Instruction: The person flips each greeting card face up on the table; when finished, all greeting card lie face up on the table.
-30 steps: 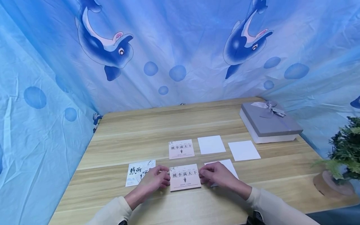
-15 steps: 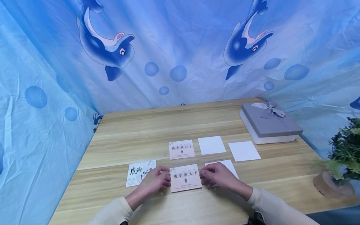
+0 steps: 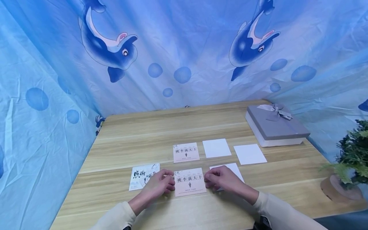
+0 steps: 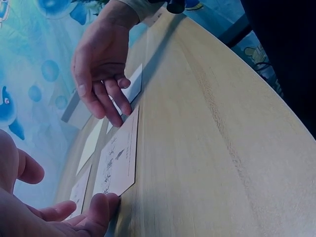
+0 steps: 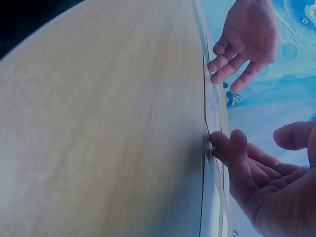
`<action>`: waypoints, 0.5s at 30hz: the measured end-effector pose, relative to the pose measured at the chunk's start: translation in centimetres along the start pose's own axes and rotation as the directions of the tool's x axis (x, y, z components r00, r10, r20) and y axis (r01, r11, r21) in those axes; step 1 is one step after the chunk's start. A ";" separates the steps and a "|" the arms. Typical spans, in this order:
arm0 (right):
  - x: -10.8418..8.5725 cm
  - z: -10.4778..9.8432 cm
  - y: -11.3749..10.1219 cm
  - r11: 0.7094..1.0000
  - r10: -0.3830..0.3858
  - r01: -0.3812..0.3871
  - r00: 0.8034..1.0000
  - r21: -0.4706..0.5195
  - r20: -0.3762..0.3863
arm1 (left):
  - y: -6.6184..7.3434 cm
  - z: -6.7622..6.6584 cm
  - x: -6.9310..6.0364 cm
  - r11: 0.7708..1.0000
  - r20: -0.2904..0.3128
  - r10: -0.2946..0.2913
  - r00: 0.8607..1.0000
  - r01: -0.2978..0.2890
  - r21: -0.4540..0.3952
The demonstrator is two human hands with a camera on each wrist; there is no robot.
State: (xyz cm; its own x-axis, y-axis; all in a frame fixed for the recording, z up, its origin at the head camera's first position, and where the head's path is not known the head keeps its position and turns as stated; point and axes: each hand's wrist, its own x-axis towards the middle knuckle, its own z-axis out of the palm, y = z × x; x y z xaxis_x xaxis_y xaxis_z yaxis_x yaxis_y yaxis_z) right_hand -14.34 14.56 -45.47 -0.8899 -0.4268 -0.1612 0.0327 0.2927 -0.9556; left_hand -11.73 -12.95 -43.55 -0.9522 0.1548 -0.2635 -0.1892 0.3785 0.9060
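Observation:
A pale pink card (image 3: pixel 190 182) with black characters lies at the front middle of the table, between the two hands. My left hand (image 3: pixel 155 186) is at its left edge, fingers relaxed, fingertips at or touching the edge. Over at the right edge, my right hand (image 3: pixel 222 179) has its fingertips likewise loosely bent beside the card. Neither hand curls round it in the left wrist view, where the card (image 4: pixel 118 158) shows between the fingers. A white card (image 3: pixel 234 171) is partly hidden under the right hand. The left hand covers part of a calligraphy card (image 3: pixel 141 177).
Behind the front card lies a matching pink card (image 3: pixel 186 153). Two blank white cards (image 3: pixel 216 148) are to its right. A grey gift box (image 3: pixel 279 123) with a bow stands back right, and a potted plant (image 3: pixel 342 188) at the right edge. Blue curtains surround the wooden table (image 3: pixel 143 131).
The dark line under the front card's near edge has thinned, and the card lies flatter on the table. Both hands have kept nearly the same place.

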 end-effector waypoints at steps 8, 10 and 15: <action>-0.1 -0.1 -0.1 1.000 -0.004 0.004 1.000 0.003 0.003 | 0.1 0.1 0.1 1.000 -0.005 0.001 1.000 -0.001 0.014; -0.1 -0.1 0.0 1.000 -0.006 0.006 1.000 0.001 0.003 | 0.1 0.1 0.0 1.000 -0.006 0.001 1.000 -0.001 0.014; -0.1 -0.1 0.0 1.000 -0.003 0.003 1.000 0.002 -0.003 | 0.2 0.1 0.0 1.000 0.000 0.000 1.000 0.000 0.026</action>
State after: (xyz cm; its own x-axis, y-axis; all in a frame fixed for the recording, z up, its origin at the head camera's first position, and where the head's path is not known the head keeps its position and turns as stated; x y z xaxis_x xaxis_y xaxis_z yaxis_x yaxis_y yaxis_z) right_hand -14.30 14.70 -45.45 -0.8913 -0.4253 -0.1574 0.0306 0.2899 -0.9566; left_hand -11.76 -12.79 -43.36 -0.9521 0.1549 -0.2637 -0.1831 0.4018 0.8972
